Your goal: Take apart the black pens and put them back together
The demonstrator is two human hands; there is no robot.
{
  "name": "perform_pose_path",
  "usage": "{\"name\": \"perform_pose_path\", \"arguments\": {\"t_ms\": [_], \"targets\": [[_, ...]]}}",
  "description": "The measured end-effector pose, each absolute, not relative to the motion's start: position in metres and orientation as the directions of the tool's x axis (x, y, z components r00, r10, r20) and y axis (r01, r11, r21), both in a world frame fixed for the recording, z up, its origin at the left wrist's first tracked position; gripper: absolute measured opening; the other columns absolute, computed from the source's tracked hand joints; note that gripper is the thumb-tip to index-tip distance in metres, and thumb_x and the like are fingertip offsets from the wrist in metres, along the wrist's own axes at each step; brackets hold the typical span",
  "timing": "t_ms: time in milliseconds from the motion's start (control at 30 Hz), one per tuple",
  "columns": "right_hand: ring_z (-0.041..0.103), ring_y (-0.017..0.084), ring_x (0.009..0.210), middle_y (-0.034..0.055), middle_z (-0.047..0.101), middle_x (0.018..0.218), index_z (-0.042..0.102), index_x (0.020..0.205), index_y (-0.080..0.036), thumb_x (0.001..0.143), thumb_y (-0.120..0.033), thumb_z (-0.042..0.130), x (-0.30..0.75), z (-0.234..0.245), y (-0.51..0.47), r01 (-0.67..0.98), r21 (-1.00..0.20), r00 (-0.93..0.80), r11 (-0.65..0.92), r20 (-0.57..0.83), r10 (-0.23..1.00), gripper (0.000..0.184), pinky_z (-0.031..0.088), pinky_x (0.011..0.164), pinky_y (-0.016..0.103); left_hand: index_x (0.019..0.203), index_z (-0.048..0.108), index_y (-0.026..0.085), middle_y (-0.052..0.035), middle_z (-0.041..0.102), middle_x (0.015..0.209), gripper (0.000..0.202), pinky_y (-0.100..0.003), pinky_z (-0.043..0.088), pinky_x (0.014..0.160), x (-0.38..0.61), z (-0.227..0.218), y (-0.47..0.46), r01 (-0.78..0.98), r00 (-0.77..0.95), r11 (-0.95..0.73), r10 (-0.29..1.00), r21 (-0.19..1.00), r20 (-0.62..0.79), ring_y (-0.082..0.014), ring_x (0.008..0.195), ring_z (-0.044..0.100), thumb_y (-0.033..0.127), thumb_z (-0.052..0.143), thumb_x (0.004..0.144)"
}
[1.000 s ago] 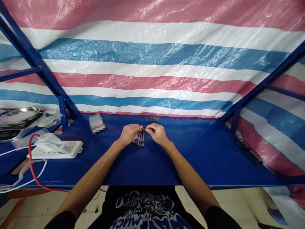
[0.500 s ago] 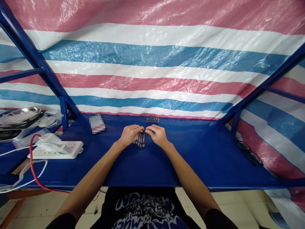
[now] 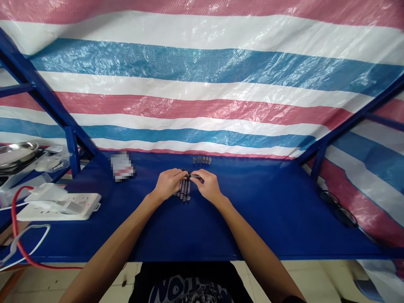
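A striped red, white and blue sheet (image 3: pixel 202 103) hangs as a wall in front of me, the largest thing here. Below it spreads the blue table (image 3: pixel 268 210), its far edge meeting the foot of the sheet. A slanting blue bar (image 3: pixel 47 97) rises at my left, and its twin climbs at my right. My dark printed shirt (image 3: pixel 189 290) shows at the near edge. On the left lies a white power strip (image 3: pixel 85 205) with plugs in it, a red cable (image 3: pixel 14 219) curving past its left end. Beyond it, at the edge of view, sits a shiny metal dish (image 3: pixel 19 152).

My left grip (image 3: pixel 169 184) and right grip (image 3: pixel 208 185) face each other, close together over the middle of the table. Dark glasses (image 3: pixel 339 207) lie at the far right, and a small blurred-out packet (image 3: pixel 122 166) lies left of my hands. Several thin rods (image 3: pixel 185 189) lie side by side just beneath my left fingertips, ends toward me. Between my hands is a thin dark piece (image 3: pixel 193 176): my right grip pinches it, and my left fingers are closed on its other end. Smallest are five little metal tubes (image 3: pixel 203 160), standing in a row beyond my hands.
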State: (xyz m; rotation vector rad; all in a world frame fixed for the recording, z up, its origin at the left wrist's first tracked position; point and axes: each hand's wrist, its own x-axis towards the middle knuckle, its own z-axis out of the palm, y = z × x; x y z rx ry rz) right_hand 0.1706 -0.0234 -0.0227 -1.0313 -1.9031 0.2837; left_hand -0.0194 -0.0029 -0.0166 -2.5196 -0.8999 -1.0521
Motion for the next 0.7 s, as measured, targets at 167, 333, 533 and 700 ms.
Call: {"name": "perform_pose_path", "arguments": {"t_ms": [167,333,533,700], "targets": [[0.058,0.014,0.061,0.0044,0.068,0.082,0.067,0.093,-0.019,0.089,-0.029,0.056,0.1716,-0.0242,-0.0220,0.534,-0.594,-0.233,0.601,0.580,0.780,0.015,0.048,0.062,0.026,0.094,0.066,0.017,-0.0034,0.068,0.077,0.021,-0.023,0.046,0.065,-0.0186,-0.0192,-0.0023,0.625,0.536,-0.780,0.463,0.037,0.706,-0.0125,0.067,0.060,0.018,0.044,0.092],[0.059,0.014,0.062,0.0040,0.068,0.083,0.067,0.094,-0.019,0.090,-0.029,0.056,0.1721,-0.0269,-0.0207,0.552,-0.584,-0.234,0.595,0.577,0.783,0.015,0.049,0.064,0.026,0.095,0.066,0.018,-0.0036,0.069,0.078,0.021,-0.022,0.047,0.065,-0.0184,-0.0230,-0.0015,0.635,0.527,-0.770,0.494,0.066,0.691,-0.0127,0.068,0.061,0.019,0.045,0.092],[0.063,0.015,0.068,0.0044,0.070,0.081,0.069,0.091,-0.019,0.091,-0.032,0.055,0.1734,-0.0270,-0.0197,0.578,-0.528,-0.256,0.622,0.606,0.753,0.019,0.049,0.066,0.026,0.092,0.067,0.017,-0.0032,0.068,0.074,0.023,-0.022,0.046,0.063,-0.0177,-0.0222,-0.0020,0.632,0.530,-0.773,0.481,0.052,0.699,-0.0122,0.065,0.060,0.020,0.044,0.093],[0.064,0.017,0.072,0.0063,0.070,0.079,0.070,0.091,-0.018,0.093,-0.034,0.050,0.1756,-0.0259,-0.0195,0.624,-0.438,-0.285,0.647,0.643,0.710,0.025,0.048,0.069,0.027,0.093,0.068,0.017,-0.0036,0.068,0.075,0.024,-0.022,0.047,0.064,-0.0162,-0.0214,-0.0036,0.626,0.530,-0.779,0.459,0.037,0.713,-0.0121,0.067,0.061,0.019,0.043,0.093]]}}
